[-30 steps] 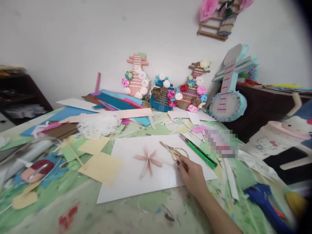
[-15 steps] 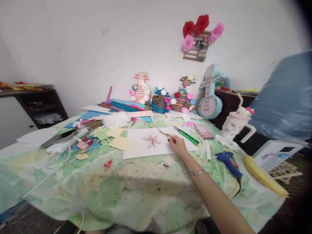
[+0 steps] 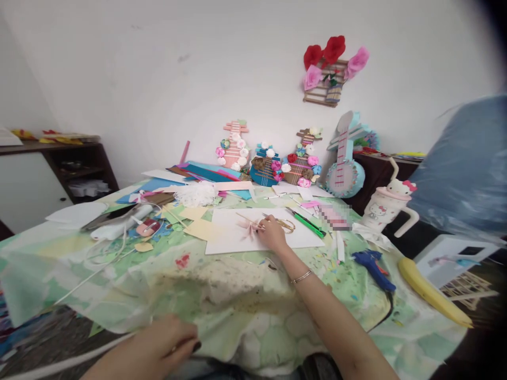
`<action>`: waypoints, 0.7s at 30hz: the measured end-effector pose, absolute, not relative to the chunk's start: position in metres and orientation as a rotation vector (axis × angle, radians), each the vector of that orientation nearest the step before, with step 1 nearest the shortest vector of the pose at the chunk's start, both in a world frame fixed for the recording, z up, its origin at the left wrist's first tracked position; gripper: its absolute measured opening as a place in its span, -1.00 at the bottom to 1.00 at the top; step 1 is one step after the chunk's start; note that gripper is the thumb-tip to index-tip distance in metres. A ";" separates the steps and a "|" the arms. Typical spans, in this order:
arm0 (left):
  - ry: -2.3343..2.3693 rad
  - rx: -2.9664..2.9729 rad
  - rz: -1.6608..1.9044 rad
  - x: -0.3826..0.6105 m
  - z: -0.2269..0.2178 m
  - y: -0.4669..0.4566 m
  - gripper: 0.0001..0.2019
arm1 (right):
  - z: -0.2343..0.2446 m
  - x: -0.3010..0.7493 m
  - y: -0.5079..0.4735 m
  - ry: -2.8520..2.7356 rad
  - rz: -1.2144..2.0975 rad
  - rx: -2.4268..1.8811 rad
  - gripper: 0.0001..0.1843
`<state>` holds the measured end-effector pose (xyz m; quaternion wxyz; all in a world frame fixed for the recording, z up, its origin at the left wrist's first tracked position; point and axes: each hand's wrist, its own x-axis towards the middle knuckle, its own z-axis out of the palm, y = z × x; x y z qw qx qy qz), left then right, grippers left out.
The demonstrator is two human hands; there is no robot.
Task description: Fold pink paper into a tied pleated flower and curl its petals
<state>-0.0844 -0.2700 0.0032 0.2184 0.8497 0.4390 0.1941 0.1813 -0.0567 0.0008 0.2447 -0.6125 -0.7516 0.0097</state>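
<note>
On a white board [image 3: 222, 244], a pink paper flower [image 3: 249, 229], likely light, crushable and best pinched centrally, is met by the right hand [image 3: 272, 233], fingers bunched, grip unclear, while the left hand [image 3: 158, 340] is half-curled, contents hidden.

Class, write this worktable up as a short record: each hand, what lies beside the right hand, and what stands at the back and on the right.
Right hand: at the pink paper flower on the white sheet; grip unclear
Left hand: blurred, near the front edge of the table
Beside right hand: gold scissors, green cutter
Back: three flower-decorated model instruments
Right side: blue glue gun, lidded cup
</note>
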 end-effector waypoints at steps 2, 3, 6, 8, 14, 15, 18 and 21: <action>1.189 2.300 0.462 -0.069 0.022 -0.243 -0.73 | 0.000 0.184 -0.058 -2.057 0.057 -1.650 -0.83; 1.226 2.263 0.468 -0.057 0.030 -0.227 -0.70 | 0.000 0.185 -0.058 -2.059 0.079 -1.638 -0.84; 1.604 2.147 0.789 -0.017 0.039 -0.170 -0.83 | 0.001 0.188 -0.060 -2.050 0.141 -1.601 -0.83; 1.847 2.077 1.043 0.007 0.032 -0.131 -0.87 | 0.002 0.189 -0.061 -2.037 0.168 -1.572 -0.82; 1.788 2.224 0.870 0.034 0.002 -0.062 -0.81 | 0.000 0.190 -0.060 -2.005 0.197 -1.515 -0.80; 1.744 2.250 0.846 0.032 0.001 -0.056 -0.83 | 0.000 0.190 -0.060 -2.000 0.202 -1.513 -0.81; 1.557 2.362 0.789 0.025 0.003 -0.041 -0.81 | -0.002 0.189 -0.058 -2.000 0.233 -1.504 -0.80; 1.408 2.454 0.736 0.019 0.006 -0.027 -0.80 | -0.003 0.190 -0.057 -1.997 0.257 -1.506 -0.80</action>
